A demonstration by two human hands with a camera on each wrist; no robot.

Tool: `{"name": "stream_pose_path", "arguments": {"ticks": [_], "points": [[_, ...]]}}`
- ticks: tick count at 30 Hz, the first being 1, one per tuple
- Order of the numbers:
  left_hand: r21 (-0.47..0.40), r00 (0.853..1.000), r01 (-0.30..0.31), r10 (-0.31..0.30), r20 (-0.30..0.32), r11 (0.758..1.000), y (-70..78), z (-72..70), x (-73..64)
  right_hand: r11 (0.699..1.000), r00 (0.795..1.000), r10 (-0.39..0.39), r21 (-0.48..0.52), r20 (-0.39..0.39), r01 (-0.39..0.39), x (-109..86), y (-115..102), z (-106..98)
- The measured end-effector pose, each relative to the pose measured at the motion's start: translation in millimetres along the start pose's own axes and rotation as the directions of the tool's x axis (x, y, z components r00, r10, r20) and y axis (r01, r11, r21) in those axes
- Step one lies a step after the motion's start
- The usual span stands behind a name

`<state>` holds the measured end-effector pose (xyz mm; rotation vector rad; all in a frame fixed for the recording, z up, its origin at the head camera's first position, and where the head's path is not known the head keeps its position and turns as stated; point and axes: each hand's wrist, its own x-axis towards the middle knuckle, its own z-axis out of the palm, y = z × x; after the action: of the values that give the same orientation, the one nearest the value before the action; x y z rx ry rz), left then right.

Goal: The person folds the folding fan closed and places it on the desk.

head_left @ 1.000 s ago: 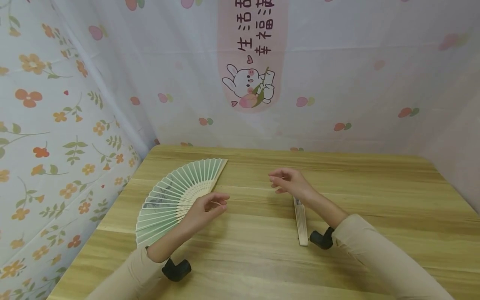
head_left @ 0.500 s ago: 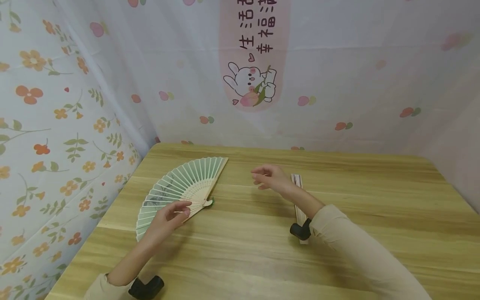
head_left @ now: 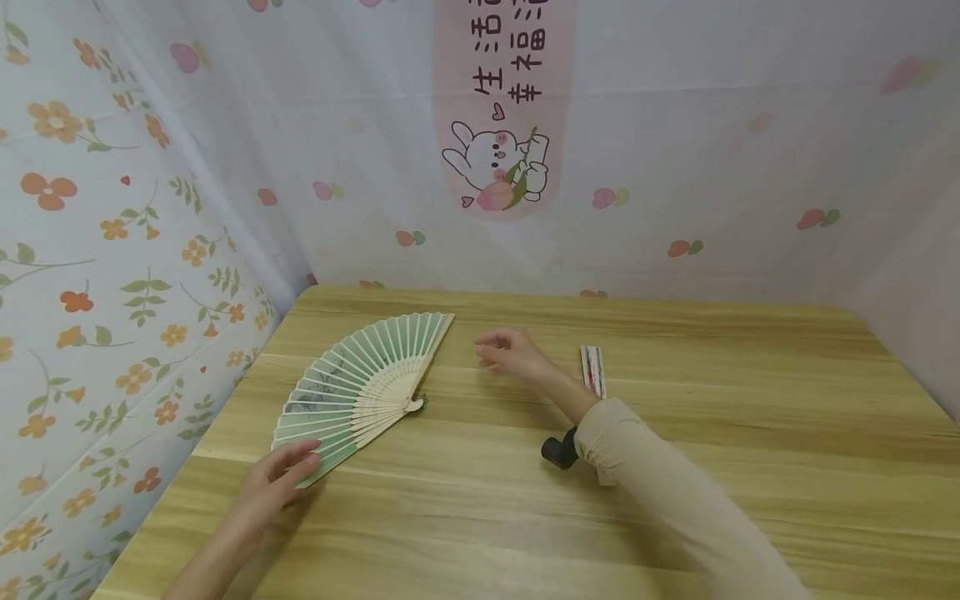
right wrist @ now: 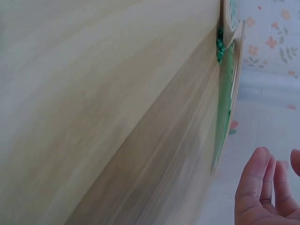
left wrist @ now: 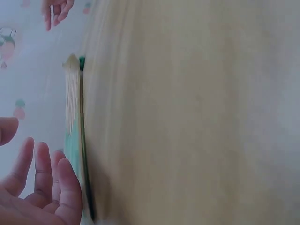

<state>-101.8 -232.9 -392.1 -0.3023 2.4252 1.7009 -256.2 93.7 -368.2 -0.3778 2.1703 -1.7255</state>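
Observation:
A green folding fan (head_left: 360, 387) lies spread on the left of the table, its pivot with a green tassel (head_left: 422, 402) pointing right. My left hand (head_left: 273, 483) is at the fan's near left edge, fingers loosely bent, overlapping the green leaf in the head view. In the left wrist view, the left fingers (left wrist: 43, 173) are apart from the thumb with nothing between them. My right hand (head_left: 513, 354) hovers right of the fan's far end stick, holding nothing; its fingers (right wrist: 253, 183) are relaxed. A folded fan (head_left: 592, 371) lies under the right forearm, partly hidden by it.
The wooden table (head_left: 750, 400) backs onto a white curtain (head_left: 660, 150) with a rabbit print. A floral curtain (head_left: 135, 300) hangs along the left side. A black wrist mount (head_left: 558, 451) sticks out below the right wrist.
My left hand has moved left and nearer, from over the fan's pivot to its near edge. My right hand has shifted left, away from the folded fan. Both fans stay put.

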Motion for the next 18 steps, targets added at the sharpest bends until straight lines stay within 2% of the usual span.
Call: {"name": "stream_pose_path", "arguments": {"ticks": [6,18], "points": [[0.008,0.998,0.05,-0.05,-0.023,0.999,-11.2,-11.9,-6.9,1.0,1.0,0.03,0.004,0.003,-0.03,12.2,4.4,10.8],[0.01,0.995,0.084,-0.084,-0.059,0.996,-25.8,-26.6,-15.2,0.995,0.995,0.095,0.006,-0.005,-0.095,31.9,11.0,27.5]]}}
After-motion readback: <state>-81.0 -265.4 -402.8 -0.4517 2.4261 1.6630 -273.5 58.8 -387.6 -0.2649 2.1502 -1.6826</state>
